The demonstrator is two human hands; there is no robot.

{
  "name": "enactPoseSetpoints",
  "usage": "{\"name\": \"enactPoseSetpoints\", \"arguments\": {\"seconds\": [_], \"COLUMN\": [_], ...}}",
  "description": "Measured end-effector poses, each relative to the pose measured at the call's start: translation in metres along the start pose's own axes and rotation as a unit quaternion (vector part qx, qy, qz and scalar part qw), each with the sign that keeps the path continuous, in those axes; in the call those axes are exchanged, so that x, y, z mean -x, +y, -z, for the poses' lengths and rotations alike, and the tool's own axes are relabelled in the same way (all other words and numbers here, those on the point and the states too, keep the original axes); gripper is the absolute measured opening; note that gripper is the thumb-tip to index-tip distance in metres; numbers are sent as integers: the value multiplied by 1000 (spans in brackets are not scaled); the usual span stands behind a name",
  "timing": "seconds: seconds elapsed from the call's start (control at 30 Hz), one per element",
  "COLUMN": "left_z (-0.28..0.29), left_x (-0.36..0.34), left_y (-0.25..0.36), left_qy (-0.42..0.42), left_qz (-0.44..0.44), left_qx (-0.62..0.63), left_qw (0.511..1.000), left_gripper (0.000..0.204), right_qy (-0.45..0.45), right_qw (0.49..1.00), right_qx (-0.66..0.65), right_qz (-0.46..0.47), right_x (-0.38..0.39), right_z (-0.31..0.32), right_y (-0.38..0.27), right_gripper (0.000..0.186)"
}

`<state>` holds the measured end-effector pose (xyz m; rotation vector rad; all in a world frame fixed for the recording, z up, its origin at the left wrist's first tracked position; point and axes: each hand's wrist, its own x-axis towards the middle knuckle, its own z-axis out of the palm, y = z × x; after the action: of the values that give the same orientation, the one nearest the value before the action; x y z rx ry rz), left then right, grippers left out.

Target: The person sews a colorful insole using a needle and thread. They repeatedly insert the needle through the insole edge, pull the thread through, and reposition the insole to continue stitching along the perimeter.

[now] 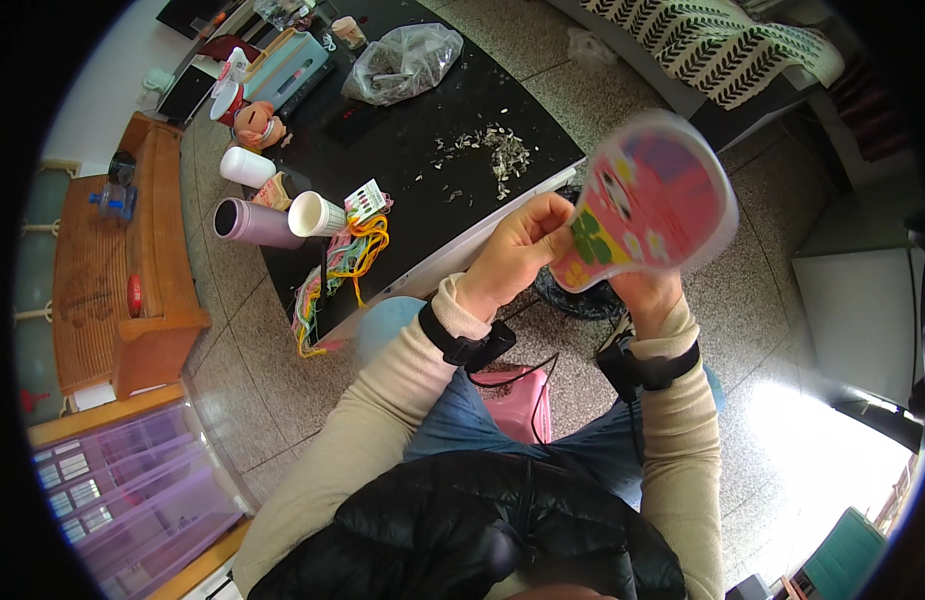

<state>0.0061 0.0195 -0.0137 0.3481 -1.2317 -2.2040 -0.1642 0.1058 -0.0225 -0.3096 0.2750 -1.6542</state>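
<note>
A paddle-shaped hand fan (pixel 643 190), blurred, is tilted up in front of me to the right of the table. Its face is pink, with a cartoon figure, flowers and green leaves. Thumb and fingers of my left hand (pixel 523 250) pinch its narrower lower-left end. At its lower edge is my right hand (pixel 648 297), whose fingers are hidden behind the fan. Black straps with small dark devices circle both my wrists. Bundles of coloured thread (pixel 358 255) lie at the table's near left corner, below a small printed card (pixel 367 202).
On the black table (pixel 413 150) stand a paper cup (pixel 318 215), a purple tumbler (pixel 258 222), a white bottle (pixel 246 166) and a pig figurine (pixel 258 126). Farther back are a plastic bag (pixel 403 65) and scattered seed shells (pixel 503 155). A pink stool (pixel 518 405) shows between my legs.
</note>
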Motion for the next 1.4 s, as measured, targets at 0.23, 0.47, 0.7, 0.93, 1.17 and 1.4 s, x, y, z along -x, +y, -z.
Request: {"name": "enactPoseSetpoints", "arguments": {"seconds": [0.23,0.47,0.7,0.93,1.17,1.4], "left_z": [17,12,10,10,10,12], "left_x": [-4,-2,1,2,4,3], "left_y": [19,17,15,12,11,10], "left_qy": [-11,-93,-109,-119,-116,-119], "left_qz": [-1,114,134,149,147,148], "left_qx": [216,333,341,361,354,344], "left_qw": [976,931,924,913,916,919], "left_gripper": [27,27,36,39,41,41], "right_qy": [245,97,17,9,16,7], "right_qw": [957,904,657,615,617,594], "right_qx": [31,385,711,748,749,765], "right_qz": [150,161,250,248,243,250], "right_x": [-10,-4,-3,-1,-1,-1], "right_z": [-13,-48,-70,-73,-75,-74], "right_y": [-32,3,13,12,11,11], "right_gripper": [12,8,13,17,17,17]}}
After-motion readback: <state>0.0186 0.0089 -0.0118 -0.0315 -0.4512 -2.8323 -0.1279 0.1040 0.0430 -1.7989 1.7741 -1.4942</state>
